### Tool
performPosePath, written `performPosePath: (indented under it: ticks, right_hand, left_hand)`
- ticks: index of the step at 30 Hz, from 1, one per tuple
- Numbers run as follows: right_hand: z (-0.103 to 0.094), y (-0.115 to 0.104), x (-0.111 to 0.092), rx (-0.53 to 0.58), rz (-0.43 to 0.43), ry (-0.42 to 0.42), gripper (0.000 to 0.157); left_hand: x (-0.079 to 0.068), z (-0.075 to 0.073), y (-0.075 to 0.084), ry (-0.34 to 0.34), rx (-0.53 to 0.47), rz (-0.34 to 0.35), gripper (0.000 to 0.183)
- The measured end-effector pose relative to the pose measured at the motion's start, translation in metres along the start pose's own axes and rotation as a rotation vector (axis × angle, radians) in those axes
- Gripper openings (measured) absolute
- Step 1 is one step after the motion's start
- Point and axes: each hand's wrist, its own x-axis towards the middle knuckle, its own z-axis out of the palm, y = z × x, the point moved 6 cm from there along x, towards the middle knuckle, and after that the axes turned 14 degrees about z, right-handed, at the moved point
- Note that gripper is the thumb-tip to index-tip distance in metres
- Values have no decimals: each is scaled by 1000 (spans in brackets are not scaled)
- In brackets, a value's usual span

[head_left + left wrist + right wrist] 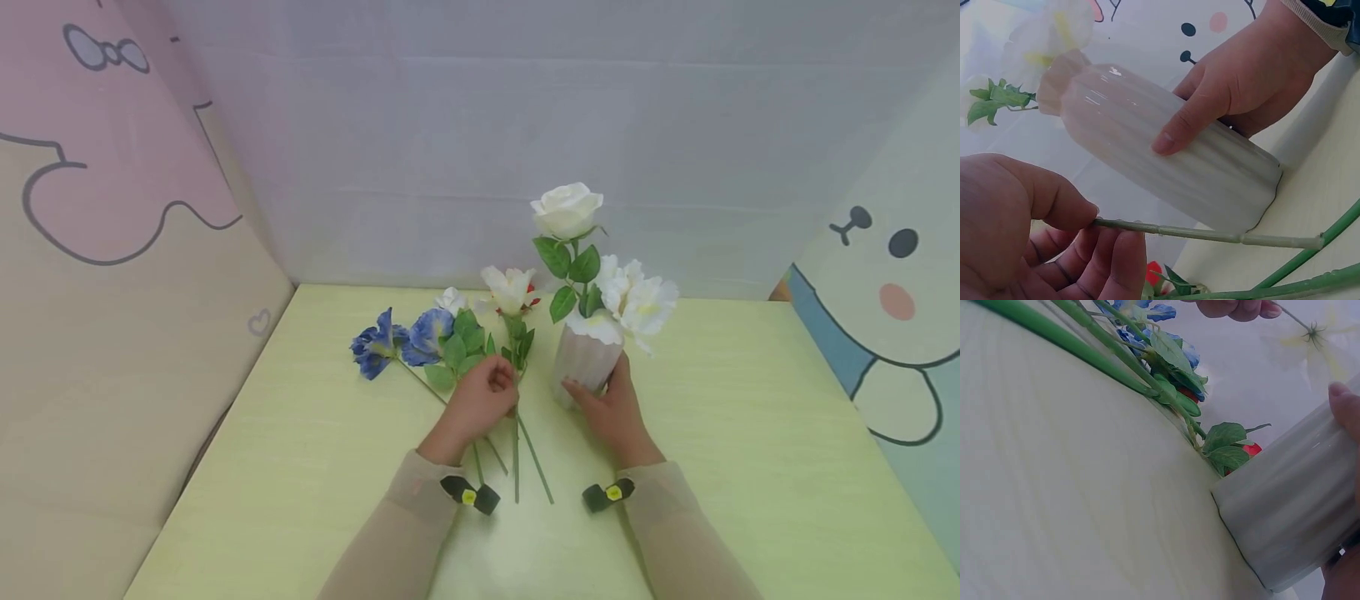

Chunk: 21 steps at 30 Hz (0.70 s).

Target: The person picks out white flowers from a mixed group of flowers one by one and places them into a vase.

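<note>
My left hand [483, 393] pinches a thin green stem [1210, 235] between thumb and fingers. At that stem's upper end, a white flower with a yellowish centre [1314, 334] shows from beneath in the right wrist view. My right hand [615, 412] grips a pale ribbed vase [588, 358] round its side, thumb across the front. From the vase's wavy mouth rise a tall white rose [567, 210] with green leaves and a ruffled white flower [643, 302] leaning right. In the left wrist view the vase [1147, 137] stands just beyond the pinched stem.
Left of the vase, blue flowers [375, 342] lie on the pale yellow-green table [300, 467], with a small white bloom [452, 300] behind. A red flower [1251, 449] lies close by the vase base. Loose stems [536, 458] cross in front. Cartoon-printed panels [892, 275] stand at both sides.
</note>
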Motion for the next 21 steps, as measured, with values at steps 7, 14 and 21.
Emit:
performPosePath:
  ticks: [7,14,21]
  right_hand:
    - [-1,18,10,4,12,10,78]
    - [-1,20,11,7,26,8,77]
    - [0,3,1,0,3,1,76]
  left_hand:
    - [-2,-4,13,40,-37,20,21]
    - [-4,-5,21,72,-78,38,11]
    - [-7,-8,33,99,-84,55,6]
